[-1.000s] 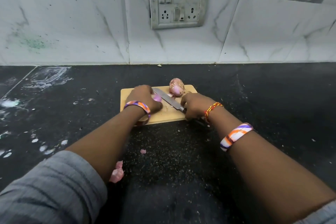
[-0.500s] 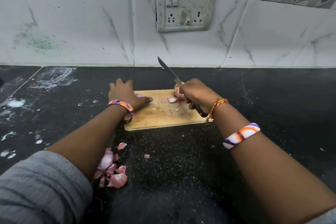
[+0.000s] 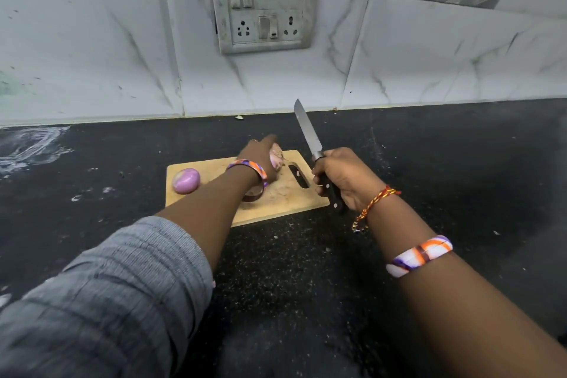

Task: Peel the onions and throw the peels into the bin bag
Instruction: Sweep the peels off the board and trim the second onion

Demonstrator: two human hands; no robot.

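while a peeled onion point(image 3: 186, 180) sits parked at the left end of the board point(image 3: 276, 199), well clear of the working fingers, the left hand point(image 3: 260, 155) reaches across to an unpeeled onion point(image 3: 277, 158) at the far edge, its fingers curled over the top of it, apparently to draw it in for peeling; how firmly they hold it is hidden. just right of those fingers, the right hand point(image 3: 340, 181) has its fingers wrapped tight round the black handle of a knife point(image 3: 306, 129), blade tilted up and away, likely kept off the board so the reaching hand stays safe. no bin bag is in view.
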